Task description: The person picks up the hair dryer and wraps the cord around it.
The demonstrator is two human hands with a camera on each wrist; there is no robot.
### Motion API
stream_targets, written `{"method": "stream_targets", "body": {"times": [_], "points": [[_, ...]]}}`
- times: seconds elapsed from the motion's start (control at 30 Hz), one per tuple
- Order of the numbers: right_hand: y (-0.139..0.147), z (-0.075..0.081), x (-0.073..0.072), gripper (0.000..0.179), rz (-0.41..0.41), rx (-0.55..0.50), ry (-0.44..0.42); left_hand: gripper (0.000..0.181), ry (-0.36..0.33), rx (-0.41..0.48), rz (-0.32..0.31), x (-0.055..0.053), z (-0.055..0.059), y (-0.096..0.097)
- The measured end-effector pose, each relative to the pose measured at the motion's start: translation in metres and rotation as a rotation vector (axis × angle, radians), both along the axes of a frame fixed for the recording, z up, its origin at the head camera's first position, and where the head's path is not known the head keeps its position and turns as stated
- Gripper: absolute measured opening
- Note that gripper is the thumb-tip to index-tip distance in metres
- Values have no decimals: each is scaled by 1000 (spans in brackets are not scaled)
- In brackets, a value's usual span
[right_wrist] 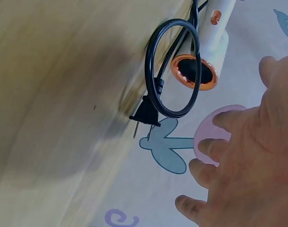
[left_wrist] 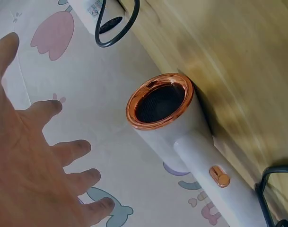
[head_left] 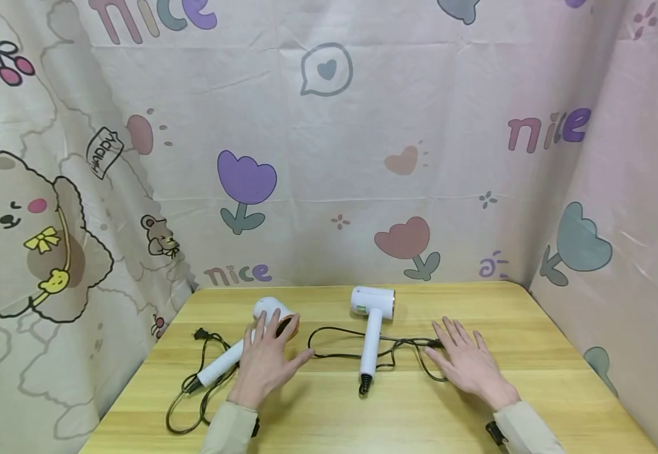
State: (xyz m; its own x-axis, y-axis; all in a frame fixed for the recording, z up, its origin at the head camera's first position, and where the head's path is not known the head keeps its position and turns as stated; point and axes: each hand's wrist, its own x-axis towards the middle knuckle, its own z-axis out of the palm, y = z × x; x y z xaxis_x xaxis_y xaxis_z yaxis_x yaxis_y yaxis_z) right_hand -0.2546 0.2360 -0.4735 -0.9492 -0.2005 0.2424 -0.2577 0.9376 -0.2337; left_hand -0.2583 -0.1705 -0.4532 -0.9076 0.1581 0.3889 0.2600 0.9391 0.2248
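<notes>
Two white hair dryers lie on the wooden table. Over the left hair dryer (head_left: 221, 366) my left hand (head_left: 265, 364) is spread, hiding part of its handle and head; the left wrist view shows space between my fingers and the dryer (left_wrist: 200, 156). Its copper-coloured rim (left_wrist: 187, 90) and dark grille show there. The other hair dryer (head_left: 371, 340) lies near the middle, handle toward me. To its right is my right hand (head_left: 473, 366), fingers spread beside the two-pin plug (right_wrist: 146, 112) of its black cord, holding nothing.
Black cords loop around both dryers; the left dryer's plug (head_left: 200, 333) lies near the table's left edge. A printed cloth (head_left: 317, 145) hangs behind and at both sides of the table (head_left: 419, 422).
</notes>
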Motion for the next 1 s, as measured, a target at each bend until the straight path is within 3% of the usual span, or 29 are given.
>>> {"method": "stream_targets", "body": {"times": [0.43, 0.87, 1.0], "points": [[0, -3, -1, 69, 14, -2, -27, 78, -17, -36, -22, -2, -7, 11], [-6, -7, -5, 68, 44, 5, -76, 82, 61, -68, -105, -6, -14, 17], [-7, -5, -5, 68, 55, -7, -64, 82, 45, -78, -114, -8, -14, 21]]}}
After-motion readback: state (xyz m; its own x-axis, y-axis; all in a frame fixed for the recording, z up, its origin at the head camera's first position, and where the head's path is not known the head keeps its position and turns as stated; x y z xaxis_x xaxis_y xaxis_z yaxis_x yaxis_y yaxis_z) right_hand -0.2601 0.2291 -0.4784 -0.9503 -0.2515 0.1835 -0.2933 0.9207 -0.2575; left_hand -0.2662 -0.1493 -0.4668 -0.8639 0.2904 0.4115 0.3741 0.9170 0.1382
